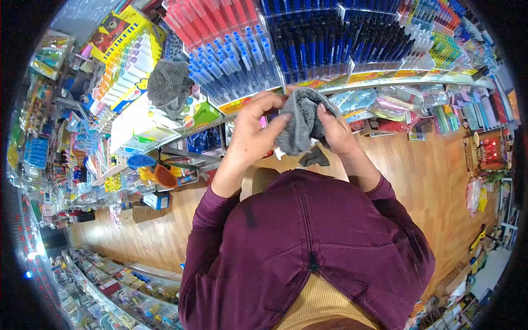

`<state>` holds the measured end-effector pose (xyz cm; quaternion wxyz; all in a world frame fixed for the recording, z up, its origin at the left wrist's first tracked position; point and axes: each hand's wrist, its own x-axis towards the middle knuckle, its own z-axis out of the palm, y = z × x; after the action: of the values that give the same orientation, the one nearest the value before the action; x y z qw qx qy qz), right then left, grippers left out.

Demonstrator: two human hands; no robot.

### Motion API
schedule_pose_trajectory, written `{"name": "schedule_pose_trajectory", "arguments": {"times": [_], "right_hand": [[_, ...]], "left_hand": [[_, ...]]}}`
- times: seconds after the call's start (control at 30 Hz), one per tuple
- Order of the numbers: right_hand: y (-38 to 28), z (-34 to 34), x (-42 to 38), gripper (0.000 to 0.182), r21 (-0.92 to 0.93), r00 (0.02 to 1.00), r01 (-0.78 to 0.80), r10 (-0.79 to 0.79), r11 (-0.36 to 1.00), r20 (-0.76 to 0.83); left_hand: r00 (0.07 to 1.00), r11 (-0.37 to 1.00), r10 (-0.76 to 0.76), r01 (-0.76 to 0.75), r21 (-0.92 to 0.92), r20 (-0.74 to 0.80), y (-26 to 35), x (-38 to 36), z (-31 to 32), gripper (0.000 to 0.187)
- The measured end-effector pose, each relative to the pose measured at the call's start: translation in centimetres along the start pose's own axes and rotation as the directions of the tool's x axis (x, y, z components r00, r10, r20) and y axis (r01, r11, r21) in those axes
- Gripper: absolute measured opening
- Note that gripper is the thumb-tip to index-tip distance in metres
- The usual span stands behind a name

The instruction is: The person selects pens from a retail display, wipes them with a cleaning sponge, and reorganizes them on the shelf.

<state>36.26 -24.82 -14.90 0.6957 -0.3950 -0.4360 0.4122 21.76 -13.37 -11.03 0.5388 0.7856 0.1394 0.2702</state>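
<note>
I have a gray cloth (297, 124) bunched between both hands, at the shelf's front edge (352, 81), by the near right corner of the bin with light-blue-capped pens (234, 58). My left hand (250, 132) grips its left side, thumb over the fabric; my right hand (338, 129) pinches the right side, its thumb at the folded opening. The long axis runs roughly from shelf toward torso, the opening facing up. Clear bins hold red pens (209, 19) behind the light-blue ones and dark blue pens (316, 47) to their right. A second gray cloth (169, 85) lies left, beside a yellow display box (129, 33) of markers.
</note>
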Motion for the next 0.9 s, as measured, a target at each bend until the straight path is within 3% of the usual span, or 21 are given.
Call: {"name": "schedule_pose_trajectory", "arguments": {"times": [0.03,0.1,0.17,0.23,0.3,0.33,0.37,0.43,0.53,0.6,0.7,0.73,0.77,0.83,0.9], "right_hand": [[0.0,-0.1,-0.3,0.056,0.028,0.994,-0.106,0.107,0.994,-0.037],[-0.3,0.0,-0.9,0.047,0.057,0.991,-0.112,0.116,0.992,-0.072],[0.1,0.2,-1.3,0.036,0.074,0.975,-0.106,0.119,0.992,-0.189],[0.4,2.1,-1.6,0.034,-0.263,0.969,0.007,-0.072,0.965,-0.238],[1.3,3.6,-1.7,0.035,-0.503,0.962,0.205,-0.267,0.839,-0.054],[1.3,5.0,-2.1,0.037,-0.436,0.97,0.219,-0.242,0.873,0.004],[1.4,6.1,-2.5,0.038,-0.372,0.984,0.174,-0.173,0.912,0.036],[1.5,7.5,-3.2,0.037,-0.331,0.986,0.164,-0.147,0.929,0.078],[1.0,8.4,-4.2,0.031,-0.42,0.998,0.039,-0.015,0.907,0.061],[1.3,9.0,-4.9,0.027,-0.485,0.996,0.06,-0.021,0.873,0.086],[0.9,11.0,-6.4,0.02,-0.573,0.992,0.118,-0.076,0.811,0.096],[0.9,11.5,-7.0,0.019,-0.565,0.998,0.026,0.012,0.825,0.063],[1.0,12.0,-7.6,0.019,-0.553,0.994,-0.07,0.102,0.83,0.028],[1.0,13.6,-8.4,0.019,-0.531,0.997,-0.061,0.081,0.845,0.014],[0.9,15.5,-9.5,0.019,-0.559,0.997,0.023,0.02,0.829,0.07]], "left_hand": [[0.997,0.998,0.065,-0.065,-0.002,-0.052,-0.2,-0.3,-0.4,0.015],[0.99,0.997,0.078,-0.078,0.004,-0.119,-0.3,-1.3,-0.9,0.006],[0.985,0.997,-0.008,-0.006,-0.081,-0.17,-0.9,-2.5,-1.3,0.01],[0.991,0.999,-0.022,0.018,-0.029,-0.133,0.6,-3.6,-0.6,0.016],[0.996,0.989,0.044,-0.032,0.148,-0.081,0.7,-5.0,0.2,0.031],[1.0,0.992,-0.021,0.024,0.122,-0.021,0.3,-5.7,0.1,0.04],[0.99,0.992,0.092,-0.081,0.099,-0.109,0.0,-6.3,0.4,0.032],[0.988,0.991,-0.129,0.131,0.021,-0.084,-1.4,-7.9,-1.3,0.023],[0.969,0.975,-0.189,0.165,-0.15,-0.157,-2.0,-11.3,-3.6,0.015],[0.951,0.955,-0.25,0.212,-0.206,-0.182,-1.9,-13.5,-5.5,0.015],[0.982,0.987,-0.151,0.145,-0.067,-0.11,-1.5,-16.1,-6.7,0.017],[0.988,0.99,-0.125,0.129,0.048,-0.087,-1.3,-16.7,-6.7,0.022],[0.997,0.997,-0.074,0.075,0.035,-0.034,-0.9,-17.6,-6.3,0.029],[1.0,0.999,0.024,-0.023,-0.045,0.019,-0.9,-19.4,-5.0,0.043],[1.0,0.996,0.001,-0.001,-0.091,0.004,-0.3,-20.7,-3.7,0.045]]}}
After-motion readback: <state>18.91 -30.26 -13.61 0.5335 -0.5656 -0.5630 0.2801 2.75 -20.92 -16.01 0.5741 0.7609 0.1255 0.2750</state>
